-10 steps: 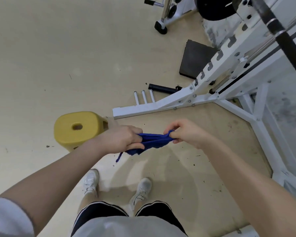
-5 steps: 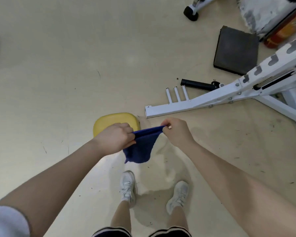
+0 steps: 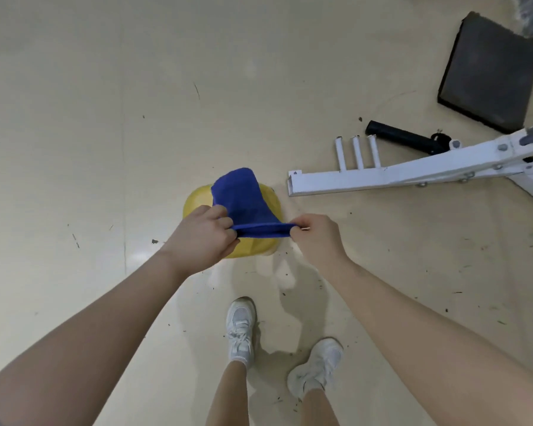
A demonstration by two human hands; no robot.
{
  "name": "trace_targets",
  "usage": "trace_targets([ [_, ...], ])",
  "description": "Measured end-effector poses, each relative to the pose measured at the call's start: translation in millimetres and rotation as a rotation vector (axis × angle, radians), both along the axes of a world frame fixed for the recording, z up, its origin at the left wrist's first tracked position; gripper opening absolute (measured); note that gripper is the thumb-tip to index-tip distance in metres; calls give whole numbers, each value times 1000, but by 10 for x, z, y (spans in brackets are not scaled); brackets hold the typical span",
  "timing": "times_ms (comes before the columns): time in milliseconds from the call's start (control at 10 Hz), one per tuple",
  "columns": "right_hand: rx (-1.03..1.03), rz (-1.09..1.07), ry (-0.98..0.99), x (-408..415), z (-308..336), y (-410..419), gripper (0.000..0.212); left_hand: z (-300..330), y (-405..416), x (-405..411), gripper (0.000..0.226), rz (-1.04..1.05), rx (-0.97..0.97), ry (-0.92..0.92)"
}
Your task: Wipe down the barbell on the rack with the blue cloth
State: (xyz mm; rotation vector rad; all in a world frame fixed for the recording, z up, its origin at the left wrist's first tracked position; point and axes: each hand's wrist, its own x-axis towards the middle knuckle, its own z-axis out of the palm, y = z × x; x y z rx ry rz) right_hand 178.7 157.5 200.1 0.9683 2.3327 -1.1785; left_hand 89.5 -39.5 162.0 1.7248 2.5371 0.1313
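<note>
The blue cloth (image 3: 243,196), hanging bunched a moment ago, now flips outward above the yellow stool (image 3: 197,199), left hand (image 3: 202,238) and right hand (image 3: 316,238) each pinching a corner; barbell out of view, wiping not begun

Blue cloth (image 3: 243,201): you hold it stretched taut along its near edge, pinched at one end by your left hand (image 3: 202,238) and at the other by your right hand (image 3: 316,238). Its free flap stands away from you. The barbell is out of view.
</note>
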Motion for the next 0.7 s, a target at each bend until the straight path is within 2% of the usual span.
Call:
trace_targets([
  [200,-80,14,-156,159,-1114,-250,20,-1067,-214,239,27,20,-129,-105],
  [300,-124,37,-207,220,-1513,-349,20,-1446,-291,289,29,51,-167,-187],
  [400,-165,16,-205,127,-1803,-387,21,-1728,-346,219,29,105,-141,-190],
  [500,-192,-42,-181,-98,-1956,-370,22,-1882,-311,43,41,158,-125,-146],
  [600,-207,-82,-135,-358,-1991,-308,22,-1900,-235,-189,34,201,-127,-139],
  [700,-200,-131,-21,-555,-1936,-275,17,-1827,-161,-342,26,425,-136,-158],
])
